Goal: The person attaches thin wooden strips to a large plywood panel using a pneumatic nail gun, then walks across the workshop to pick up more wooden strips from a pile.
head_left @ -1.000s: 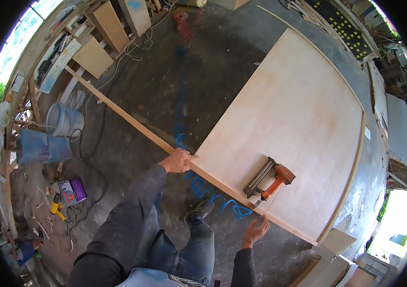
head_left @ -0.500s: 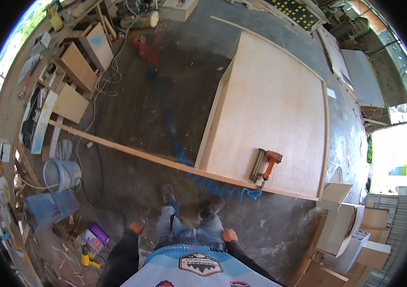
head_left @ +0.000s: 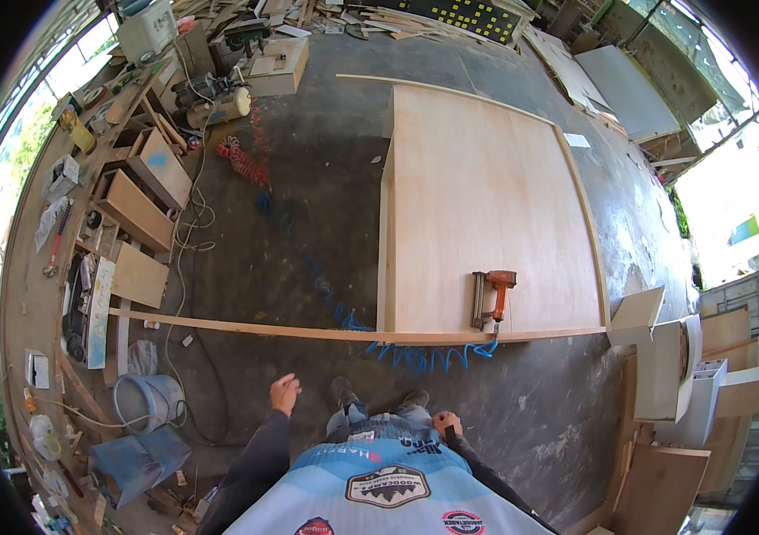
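My left hand (head_left: 285, 393) is held out in front of my body on the left, its fingers loosely bent and apart, holding nothing. Close by my right thigh hangs my right hand (head_left: 447, 424), fingers curled in, with nothing visible in them. Ahead lies a large pale plywood cabinet or box (head_left: 486, 196). An orange and black nail gun (head_left: 499, 292) rests on its near end, out of reach of both hands. A blue coiled air hose (head_left: 415, 358) hangs from the gun. One long wooden strip (head_left: 246, 326) runs along the near edge and far out to the left.
To the left stand a cluttered bench (head_left: 27, 294), wooden drawers (head_left: 137, 209) and a grey bucket (head_left: 143, 401). An air compressor (head_left: 219, 109) and red coiled hose (head_left: 241, 160) sit farther off. White cabinet parts (head_left: 665, 366) are stacked at the right. Scrap wood lies at the back.
The view has tilted up and turned, so more of the far floor shows. My left hand has come up and forward, its fingers clearer now. The nail gun still lies on the plywood.
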Action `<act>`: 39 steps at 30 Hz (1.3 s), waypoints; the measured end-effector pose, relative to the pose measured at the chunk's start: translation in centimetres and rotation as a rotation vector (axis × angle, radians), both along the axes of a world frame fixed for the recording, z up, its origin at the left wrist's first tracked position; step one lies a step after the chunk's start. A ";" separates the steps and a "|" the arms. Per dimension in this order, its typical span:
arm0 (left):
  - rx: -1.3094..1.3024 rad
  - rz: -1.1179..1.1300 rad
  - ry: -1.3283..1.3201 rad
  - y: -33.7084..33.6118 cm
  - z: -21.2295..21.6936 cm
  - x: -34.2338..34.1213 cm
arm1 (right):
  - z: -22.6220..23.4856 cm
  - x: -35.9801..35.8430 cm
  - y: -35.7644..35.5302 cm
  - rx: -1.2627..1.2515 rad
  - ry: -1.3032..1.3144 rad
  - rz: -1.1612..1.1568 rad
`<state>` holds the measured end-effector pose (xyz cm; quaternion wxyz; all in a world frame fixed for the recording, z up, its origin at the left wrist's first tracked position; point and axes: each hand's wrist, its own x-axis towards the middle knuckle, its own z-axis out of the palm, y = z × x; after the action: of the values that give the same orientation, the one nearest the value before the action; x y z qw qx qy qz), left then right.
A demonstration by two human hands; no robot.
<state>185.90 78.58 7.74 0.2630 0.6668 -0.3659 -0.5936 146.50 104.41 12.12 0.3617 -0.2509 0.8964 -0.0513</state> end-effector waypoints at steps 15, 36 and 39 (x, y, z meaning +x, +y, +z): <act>-0.130 -1.082 -0.585 7.6 -3.5 -6.8 | -4.2 -2.9 17.6 -0.100 -0.020 -0.286; -0.167 -1.313 -0.620 28.8 -2.1 -33.3 | -3.3 -27.1 40.1 -0.578 -0.418 -1.008; -0.270 -1.575 -0.746 25.0 -6.4 -36.4 | -4.8 -32.9 42.2 -0.570 -0.201 -0.777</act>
<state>149.46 103.56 1.34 -0.2827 0.3346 -0.8482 -0.2977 113.64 146.65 7.30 0.3176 0.0192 0.8345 -0.4498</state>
